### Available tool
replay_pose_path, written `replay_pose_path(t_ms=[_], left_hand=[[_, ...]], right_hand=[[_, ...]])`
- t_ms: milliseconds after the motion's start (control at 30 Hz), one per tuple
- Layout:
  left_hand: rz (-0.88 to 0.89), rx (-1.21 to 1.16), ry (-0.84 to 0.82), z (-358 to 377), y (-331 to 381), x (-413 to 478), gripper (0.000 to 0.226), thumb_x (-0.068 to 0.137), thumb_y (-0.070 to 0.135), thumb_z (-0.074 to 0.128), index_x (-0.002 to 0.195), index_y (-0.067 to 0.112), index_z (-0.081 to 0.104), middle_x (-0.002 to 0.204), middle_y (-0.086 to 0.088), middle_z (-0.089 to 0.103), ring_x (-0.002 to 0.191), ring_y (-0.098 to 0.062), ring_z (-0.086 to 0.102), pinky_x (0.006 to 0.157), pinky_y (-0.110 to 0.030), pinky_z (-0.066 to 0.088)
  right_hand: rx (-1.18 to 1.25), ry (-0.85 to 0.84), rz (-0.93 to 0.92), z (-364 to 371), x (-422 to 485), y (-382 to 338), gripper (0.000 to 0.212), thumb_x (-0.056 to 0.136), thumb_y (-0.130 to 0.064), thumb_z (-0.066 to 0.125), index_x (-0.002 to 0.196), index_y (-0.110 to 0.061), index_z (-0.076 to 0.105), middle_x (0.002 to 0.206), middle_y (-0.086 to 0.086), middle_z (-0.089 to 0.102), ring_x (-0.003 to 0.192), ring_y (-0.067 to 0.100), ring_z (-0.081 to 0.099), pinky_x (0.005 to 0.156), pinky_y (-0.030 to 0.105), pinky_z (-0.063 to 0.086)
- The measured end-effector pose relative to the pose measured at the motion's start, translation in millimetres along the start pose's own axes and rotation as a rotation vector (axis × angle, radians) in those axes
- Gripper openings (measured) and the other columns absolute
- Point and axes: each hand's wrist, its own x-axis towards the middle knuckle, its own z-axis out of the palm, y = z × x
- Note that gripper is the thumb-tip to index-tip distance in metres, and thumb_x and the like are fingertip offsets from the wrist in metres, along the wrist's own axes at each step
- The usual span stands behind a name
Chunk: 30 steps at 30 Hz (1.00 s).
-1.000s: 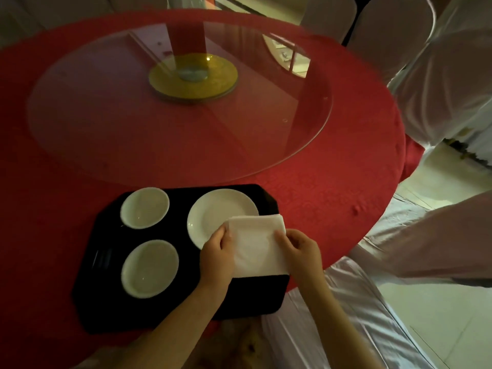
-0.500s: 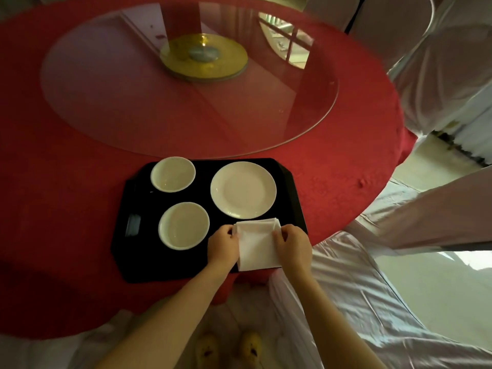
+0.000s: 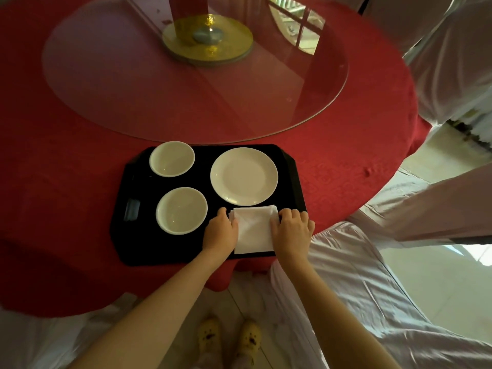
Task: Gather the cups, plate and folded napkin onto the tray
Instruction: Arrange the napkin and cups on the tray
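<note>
Item: black tray [image 3: 291,182], rectangular with cut corners, lying on a round table under a red cloth [image 3: 66,166], at the table's near edge. Contents, placed from the hands: folded white napkin [image 3: 253,230], flat on the tray's near right part, directly between the two hands; its near edge lies close to the tray's near rim. Left hand [image 3: 220,231], palm down, fingers curled over the napkin's left edge and touching it. Right hand [image 3: 292,231], palm down, fingers curled over the napkin's right edge and touching it; whether either hand pinches the cloth or only rests on it cannot be told. White plate [image 3: 244,176], round and shallow, just beyond both hands, its near rim close to the napkin's far edge. First white cup [image 3: 181,210], wide and low, seen from above, just to the left of the left hand, apart from it. Second white cup [image 3: 172,159], same form, farther beyond and left of the left hand, at the tray's far left corner. Both cups upright, showing pale insides. Beyond the tray: a round glass turntable [image 3: 133,83] on a gold base [image 3: 207,39] at the table's middle. To the right of the right hand: chairs in white covers [image 3: 439,203]. Below the forearms: yellow shoes [image 3: 230,338] on a pale floor.
</note>
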Motion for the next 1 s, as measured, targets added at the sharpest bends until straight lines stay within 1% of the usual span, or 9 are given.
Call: replay_pose_path(t_ms=[100, 200, 267, 333, 433, 500, 600, 800, 1000], left_hand=[[0.022, -0.007, 0.012, -6.0, -1.9, -14.3, 0.048, 0.095, 0.025, 0.04, 0.138, 0.006, 0.03, 0.124, -0.021, 0.053, 0.112, -0.034, 0.053, 0.091, -0.043, 0.046], [0.104, -0.025, 0.042, -6.0, -3.4, -28.1, 0.051, 0.094, 0.017, 0.042, 0.142, 0.008, 0.026, 0.138, -0.017, 0.043, 0.126, -0.031, 0.042, 0.104, -0.042, 0.039], [0.144, -0.067, 0.045, -0.9, 3.0, -24.3, 0.054, 0.093, 0.016, 0.042, 0.144, 0.008, 0.023, 0.146, -0.014, 0.037, 0.134, -0.029, 0.033, 0.112, -0.041, 0.032], [0.113, -0.093, 0.029, 5.6, 13.0, -11.0, 0.058, 0.094, 0.017, 0.043, 0.145, 0.006, 0.017, 0.152, -0.015, 0.026, 0.14, -0.028, 0.022, 0.116, -0.039, 0.024], [0.054, -0.037, 0.047, 12.8, 21.6, 10.5, 0.065, 0.095, 0.026, 0.043, 0.146, 0.005, 0.008, 0.157, -0.015, 0.011, 0.144, -0.029, 0.009, 0.116, -0.039, 0.015], [0.023, 0.0, 0.075, 13.8, 21.4, 20.4, 0.068, 0.094, 0.033, 0.042, 0.146, 0.006, 0.008, 0.158, -0.014, 0.009, 0.144, -0.028, 0.007, 0.116, -0.04, 0.015], [0.001, 0.025, 0.075, 14.6, 17.7, 29.6, 0.067, 0.094, 0.035, 0.042, 0.146, 0.006, 0.009, 0.158, -0.012, 0.01, 0.144, -0.026, 0.007, 0.116, -0.039, 0.016], [0.057, 0.009, 0.063, 20.8, 9.7, 33.2, 0.068, 0.093, 0.036, 0.045, 0.146, 0.008, 0.013, 0.158, -0.008, 0.008, 0.145, -0.021, 0.002, 0.118, -0.035, 0.01], [0.103, -0.025, 0.039, 23.8, 12.8, 41.9, 0.069, 0.092, 0.038, 0.047, 0.146, 0.01, 0.013, 0.158, -0.007, 0.008, 0.145, -0.019, 0.001, 0.117, -0.034, 0.012]], right_hand=[[0.274, 0.063, 0.001, -13.7, 2.5, 8.7, 0.024, 0.087, -0.016, 0.057, 0.108, -0.005, 0.057, 0.1, 0.013, 0.061, 0.097, 0.03, 0.048, 0.083, 0.037, 0.039], [0.386, 0.131, 0.022, -29.7, 17.1, 22.6, 0.022, 0.087, -0.009, 0.054, 0.107, -0.002, 0.06, 0.101, 0.016, 0.063, 0.098, 0.031, 0.05, 0.082, 0.035, 0.038], [0.347, 0.125, -0.014, -34.7, 31.0, 26.0, 0.023, 0.089, -0.009, 0.05, 0.108, -0.004, 0.062, 0.105, 0.014, 0.066, 0.099, 0.03, 0.05, 0.084, 0.036, 0.038], [0.266, 0.08, -0.105, -33.1, 42.8, 21.1, 0.025, 0.09, -0.013, 0.051, 0.111, -0.009, 0.063, 0.108, 0.01, 0.068, 0.103, 0.031, 0.049, 0.085, 0.039, 0.038], [0.136, 0.006, -0.247, -22.7, 53.9, 10.1, 0.029, 0.091, -0.023, 0.052, 0.119, -0.016, 0.06, 0.116, 0.001, 0.065, 0.11, 0.027, 0.044, 0.088, 0.039, 0.033], [0.066, -0.008, -0.301, -14.9, 58.8, 6.8, 0.033, 0.091, -0.026, 0.052, 0.122, -0.018, 0.057, 0.123, -0.003, 0.06, 0.114, 0.024, 0.041, 0.091, 0.037, 0.03], [0.01, -0.021, -0.326, -5.9, 64.3, 8.0, 0.035, 0.09, -0.028, 0.053, 0.123, -0.018, 0.056, 0.13, -0.005, 0.055, 0.116, 0.024, 0.038, 0.094, 0.036, 0.028], [-0.01, -0.015, -0.377, -2.8, 70.0, 12.8, 0.036, 0.083, -0.025, 0.064, 0.117, -0.015, 0.061, 0.126, 0.0, 0.059, 0.114, 0.028, 0.044, 0.094, 0.04, 0.031], [-0.03, 0.002, -0.353, -2.7, 78.9, 18.9, 0.034, 0.084, -0.026, 0.062, 0.116, -0.017, 0.061, 0.126, -0.001, 0.058, 0.113, 0.026, 0.044, 0.093, 0.038, 0.029]])
